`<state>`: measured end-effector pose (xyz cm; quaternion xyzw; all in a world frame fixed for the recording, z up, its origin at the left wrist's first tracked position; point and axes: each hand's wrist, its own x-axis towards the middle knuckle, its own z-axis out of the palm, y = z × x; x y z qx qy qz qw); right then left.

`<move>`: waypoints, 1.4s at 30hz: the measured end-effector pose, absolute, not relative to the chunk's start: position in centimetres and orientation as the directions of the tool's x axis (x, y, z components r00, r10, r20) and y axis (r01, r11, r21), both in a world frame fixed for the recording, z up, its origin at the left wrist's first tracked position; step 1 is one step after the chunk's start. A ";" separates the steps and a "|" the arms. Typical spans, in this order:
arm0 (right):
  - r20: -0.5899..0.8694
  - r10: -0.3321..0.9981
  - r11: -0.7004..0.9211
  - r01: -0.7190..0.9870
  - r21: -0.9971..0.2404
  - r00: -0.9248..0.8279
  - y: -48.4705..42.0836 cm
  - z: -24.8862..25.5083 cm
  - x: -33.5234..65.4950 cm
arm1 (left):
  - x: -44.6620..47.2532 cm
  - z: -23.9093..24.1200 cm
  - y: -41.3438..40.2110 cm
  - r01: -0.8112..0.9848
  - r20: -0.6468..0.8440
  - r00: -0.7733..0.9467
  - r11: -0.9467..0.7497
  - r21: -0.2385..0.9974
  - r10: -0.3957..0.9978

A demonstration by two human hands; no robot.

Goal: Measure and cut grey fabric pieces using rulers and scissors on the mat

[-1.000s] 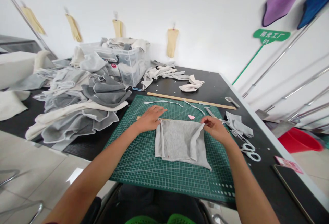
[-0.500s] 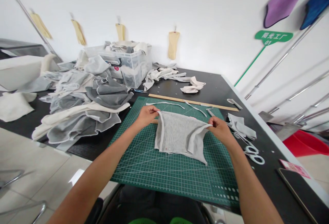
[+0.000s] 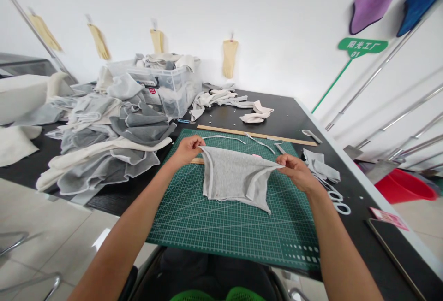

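A light grey piece of fabric (image 3: 231, 174) hangs stretched between my two hands over the green cutting mat (image 3: 221, 232). My left hand (image 3: 188, 150) pinches its upper left corner, fingers closed. At the upper right corner, my right hand (image 3: 296, 170) grips the fabric between thumb and fingers. The right side of the cloth folds over along its edge, and its lower edge droops toward the mat. Thin cut strips (image 3: 259, 143) lie on the mat beyond the cloth. Part of a wooden stick shows beside my left hand, mostly covered by the fabric.
A long wooden ruler (image 3: 256, 134) crosses the mat's far edge. Left stand a heap of grey and white fabric (image 3: 114, 130) and a clear plastic box (image 3: 173, 91). On the right lie fabric scraps (image 3: 321, 166), white-handled scissors (image 3: 341, 206) and a phone (image 3: 398, 255).
Both hands have spread slightly farther apart, the left one moving left, pulling the fabric's top edge tauter. The whole view has shifted a little.
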<state>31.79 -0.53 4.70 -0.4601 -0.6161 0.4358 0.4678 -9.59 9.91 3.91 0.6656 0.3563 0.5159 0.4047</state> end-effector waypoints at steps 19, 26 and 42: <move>0.287 0.958 0.282 0.249 -0.927 -0.014 0.4 3.3 31.5 | -10.1 3.3 9.9 -0.113 0.275 0.406 -0.251 0.961 0.871; 0.085 0.981 0.107 0.120 -0.987 -0.176 -0.4 3.8 32.1 | -10.3 3.2 9.9 -0.049 0.274 0.403 -0.279 0.959 0.873; 0.229 0.965 0.250 0.713 -0.655 -0.128 1.7 0.7 34.5 | -9.3 2.1 8.6 0.465 0.363 0.598 -0.678 0.570 0.715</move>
